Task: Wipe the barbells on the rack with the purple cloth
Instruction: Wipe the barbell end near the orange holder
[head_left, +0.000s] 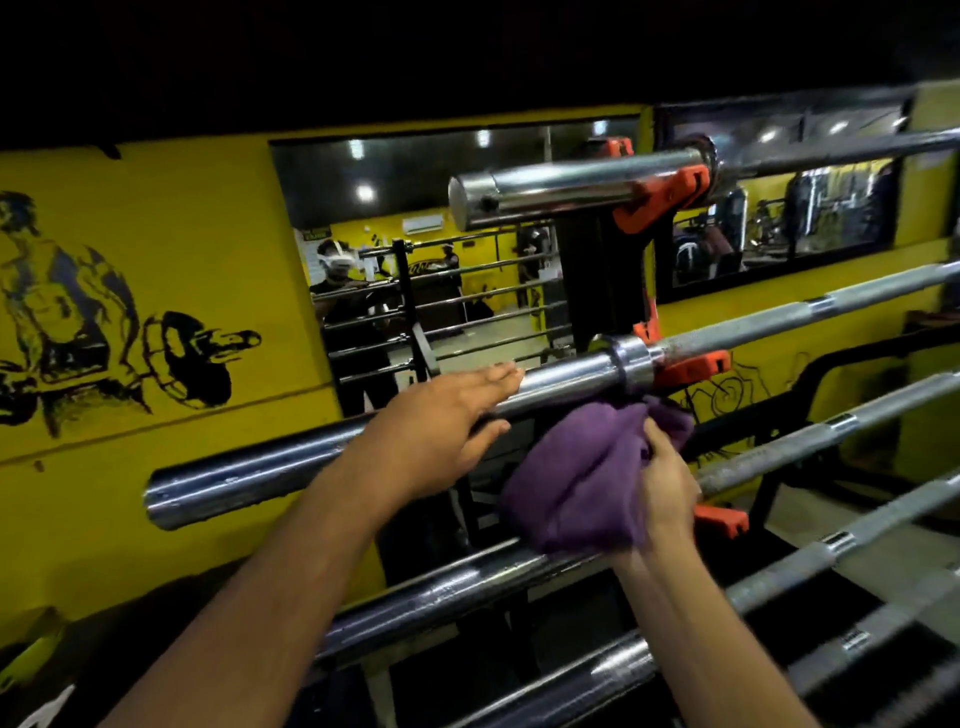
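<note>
Several chrome barbells lie across a black rack (597, 280) with orange holders. My left hand (447, 421) rests flat, fingers straight, on the sleeve of the second barbell (249, 473). My right hand (662, 483) grips a bunched purple cloth (576, 478) just below that sleeve, under its collar (631, 364). The cloth's top edge reaches the underside of the bar. A higher barbell sleeve (561, 189) juts out above. Lower barbells (457, 587) run beneath my forearms.
A yellow wall (156, 291) with a black mural stands behind the rack. A mirror (431, 260) reflects the rack and a person. Knurled bar shafts (810, 312) extend to the right. An orange holder (719, 519) sits beside my right wrist.
</note>
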